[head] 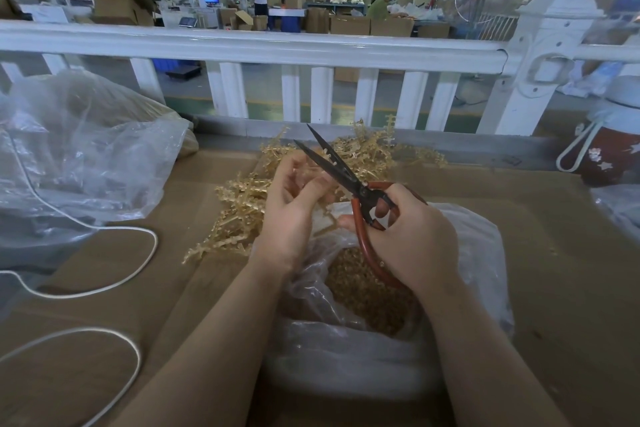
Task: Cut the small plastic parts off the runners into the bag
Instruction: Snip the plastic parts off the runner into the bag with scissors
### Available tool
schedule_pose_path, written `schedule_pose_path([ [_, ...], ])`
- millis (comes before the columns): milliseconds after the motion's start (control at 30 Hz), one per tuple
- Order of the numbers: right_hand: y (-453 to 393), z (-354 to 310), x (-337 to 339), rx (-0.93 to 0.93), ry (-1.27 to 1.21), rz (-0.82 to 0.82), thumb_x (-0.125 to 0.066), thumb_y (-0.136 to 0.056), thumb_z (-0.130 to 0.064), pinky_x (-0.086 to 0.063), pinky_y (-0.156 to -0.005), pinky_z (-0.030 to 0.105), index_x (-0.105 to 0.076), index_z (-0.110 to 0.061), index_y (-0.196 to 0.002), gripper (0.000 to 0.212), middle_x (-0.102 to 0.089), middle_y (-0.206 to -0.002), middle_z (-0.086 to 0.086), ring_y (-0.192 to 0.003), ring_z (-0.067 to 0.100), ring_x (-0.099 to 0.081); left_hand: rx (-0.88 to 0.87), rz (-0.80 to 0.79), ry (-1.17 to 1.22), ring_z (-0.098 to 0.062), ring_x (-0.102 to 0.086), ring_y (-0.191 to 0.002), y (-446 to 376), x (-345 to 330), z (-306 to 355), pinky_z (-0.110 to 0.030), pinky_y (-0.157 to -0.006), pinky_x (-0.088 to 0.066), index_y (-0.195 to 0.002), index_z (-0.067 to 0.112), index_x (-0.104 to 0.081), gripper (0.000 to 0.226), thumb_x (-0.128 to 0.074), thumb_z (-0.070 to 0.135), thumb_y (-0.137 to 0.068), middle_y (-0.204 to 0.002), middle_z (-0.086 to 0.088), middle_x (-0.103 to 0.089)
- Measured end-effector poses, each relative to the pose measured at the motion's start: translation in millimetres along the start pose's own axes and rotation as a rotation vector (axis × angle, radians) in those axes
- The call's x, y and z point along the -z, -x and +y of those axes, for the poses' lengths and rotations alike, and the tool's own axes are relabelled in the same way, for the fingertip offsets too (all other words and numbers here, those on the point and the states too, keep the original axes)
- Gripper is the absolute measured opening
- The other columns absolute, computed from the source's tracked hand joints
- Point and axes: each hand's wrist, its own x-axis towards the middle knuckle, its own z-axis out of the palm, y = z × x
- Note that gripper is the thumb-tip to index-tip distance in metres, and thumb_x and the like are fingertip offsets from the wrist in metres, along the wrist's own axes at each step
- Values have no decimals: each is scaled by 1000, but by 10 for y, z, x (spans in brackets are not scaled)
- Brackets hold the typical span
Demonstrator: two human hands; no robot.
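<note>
Bare forearms reach in from the near edge over a cardboard-covered table (pixel 554 253). At the near left, a white cord (pixel 104 288) loops across the cardboard, and beyond it sits a large crumpled clear plastic sack (pixel 86 149). Left of centre, the left hand (pixel 294 204) is raised with its fingers curled round a tan plastic runner (pixel 325 222), pinching it just in front of the blades. Behind both hands, toward the far edge, lies a tangled heap of tan runners (pixel 239 204). Directly below the hands, a clear bag (pixel 478 253) stands open, holding a mass of small tan parts (pixel 367 295). The right hand (pixel 412 236) grips the red handles of the scissors (pixel 360 189), whose dark blades stand parted, pointing far and left. At the far right stands a red-and-white bottle (pixel 613 156). A white railing (pixel 277 45) runs along the far side.
</note>
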Motion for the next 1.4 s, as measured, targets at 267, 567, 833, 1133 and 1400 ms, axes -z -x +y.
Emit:
schedule_pose_path([
  [267, -1, -5, 20, 7, -11, -42, -55, -69, -87, -44, -54, 21, -60, -26, -82, 62, -57, -67, -16, -60, 5, -55, -173, 124, -109, -19, -67, -86, 8, -17, 25, -31, -83, -56, -99, 0, -71, 14, -58, 5, -99, -93, -10, -72],
  [567, 5, -5, 11, 23, -8, -24, -46, -69, -91, -47, -53, 21, -60, -25, -78, 68, -56, -64, -16, -57, 5, -55, -153, 148, -88, -24, -60, -82, -26, 16, 3, -36, -81, -51, -93, -8, -69, 20, -59, 9, -99, -94, -28, -67],
  [833, 5, -19, 29, 17, 4, -37, -48, -69, -89, -52, -57, 27, -62, -25, -85, 67, -60, -70, -14, -62, 8, -58, -179, 124, -102, -11, -64, -79, -18, 20, 0, -26, -81, -53, -92, -12, -65, 19, -57, 4, -98, -84, -11, -67],
  [1133, -3, -21, 23, -1, -8, -39, -47, -70, -89, -46, -56, 22, -58, -24, -89, 68, -57, -73, -16, -64, 5, -55, -224, 70, -176, -11, -65, -81, -15, 19, 8, -25, -79, -53, -94, -10, -69, 15, -57, -1, -97, -88, -18, -71],
  [1400, 10, 13, -6, 50, 0, 40, -55, -74, -83, -40, -51, 17, -56, -25, -78, 58, -56, -64, -14, -55, 6, -53, -226, 18, -98, -4, -68, -81, -33, 22, -16, -16, -76, -51, -92, 3, -71, 13, -59, 1, -96, -82, 8, -74],
])
